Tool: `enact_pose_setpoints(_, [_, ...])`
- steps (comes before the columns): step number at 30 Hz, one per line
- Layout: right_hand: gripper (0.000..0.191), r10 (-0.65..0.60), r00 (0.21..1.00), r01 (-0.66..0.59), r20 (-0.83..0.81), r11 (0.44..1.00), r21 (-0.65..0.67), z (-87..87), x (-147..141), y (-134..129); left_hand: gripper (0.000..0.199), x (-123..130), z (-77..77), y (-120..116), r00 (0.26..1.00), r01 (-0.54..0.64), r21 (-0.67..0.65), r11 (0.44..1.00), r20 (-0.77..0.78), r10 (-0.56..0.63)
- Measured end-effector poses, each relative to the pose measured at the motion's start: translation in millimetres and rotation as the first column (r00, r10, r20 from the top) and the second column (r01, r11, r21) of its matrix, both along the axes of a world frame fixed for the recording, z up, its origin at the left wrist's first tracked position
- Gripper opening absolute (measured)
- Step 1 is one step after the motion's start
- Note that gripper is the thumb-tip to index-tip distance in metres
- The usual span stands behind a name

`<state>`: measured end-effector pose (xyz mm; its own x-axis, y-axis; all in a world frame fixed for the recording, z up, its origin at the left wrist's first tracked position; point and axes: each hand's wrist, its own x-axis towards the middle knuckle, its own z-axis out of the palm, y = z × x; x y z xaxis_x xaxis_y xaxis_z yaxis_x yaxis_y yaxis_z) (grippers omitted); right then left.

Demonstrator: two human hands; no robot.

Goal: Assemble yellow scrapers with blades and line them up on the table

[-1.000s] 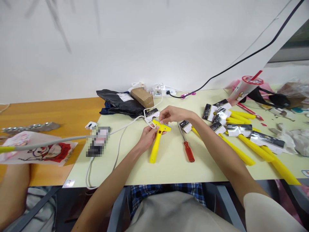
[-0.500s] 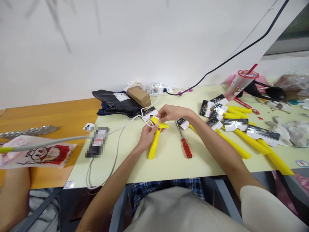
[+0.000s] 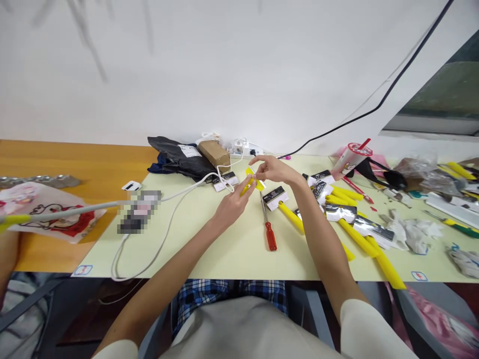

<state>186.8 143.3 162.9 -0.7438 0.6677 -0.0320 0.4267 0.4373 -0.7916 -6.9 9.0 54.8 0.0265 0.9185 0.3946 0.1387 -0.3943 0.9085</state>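
My left grip (image 3: 229,208) grasps the yellow scraper (image 3: 259,186), which could snag the adjacent white cable (image 3: 194,184) if turned by my right grip (image 3: 276,170), whose hold I cannot tell.

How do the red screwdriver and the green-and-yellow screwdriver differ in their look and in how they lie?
The red screwdriver has a one-colour handle; the green-and-yellow screwdriver has two colours. The red screwdriver's shaft points toward the wall, the green-and-yellow screwdriver's mostly to the left. Both lie on the table with slim shafts.
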Motion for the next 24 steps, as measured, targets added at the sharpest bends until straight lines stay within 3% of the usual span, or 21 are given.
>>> enact_pose_setpoints(3, [0.047, -0.011, 0.999, 0.012, -0.042, 1.0, 0.018, 6.8, 5, -5, 0.042, 1, 4.4, 9, 0.995, 0.031, 0.063, 0.998, -0.1, -0.025])
enact_pose_setpoints(6, [0.019, -0.015, 0.999, 0.017, -0.05, 0.999, 0.042, 12.5, 6, -9, 0.036, 3, 4.9, 11, 0.985, 0.024, 0.134, 0.991, -0.171, -0.001])
enact_pose_setpoints(9, [0.036, -0.01, 0.999, 0.012, -0.035, 0.999, 0.05, 19.8, 8, -14, 0.039, 7, 2.0, 8, 0.991, 0.01, 0.124, 0.992, -0.131, 0.006])
enact_pose_setpoints(13, [0.055, 0.049, 0.998, -0.052, 0.047, 0.997, 0.064, 29.4, 13, -20, 0.037, 12, -1.0, 1, 0.981, 0.112, -0.072, 0.991, 0.168, -0.098])
enact_pose_setpoints(17, [0.06, 0.108, 0.983, -0.128, 0.146, 0.983, 0.134, 24.5, 12, -16, 0.039, 11, 0.3, -7, 0.836, 0.323, -0.208, 0.923, 0.52, -0.175])
enact_pose_setpoints(21, [0.058, 0.093, 0.977, -0.128, 0.19, 0.975, 0.18, 17.9, 7, -15, 0.047, 6, -5.6, -10, 0.726, 0.433, -0.299, 0.85, 0.674, -0.132])
enact_pose_setpoints(24, [0.046, -0.009, 0.994, -0.024, 0.108, 0.956, 0.293, 34.1, 14, -34, 0.052, 1, -16.5, -8, 0.677, 0.434, -0.347, 0.831, 0.735, -0.047])
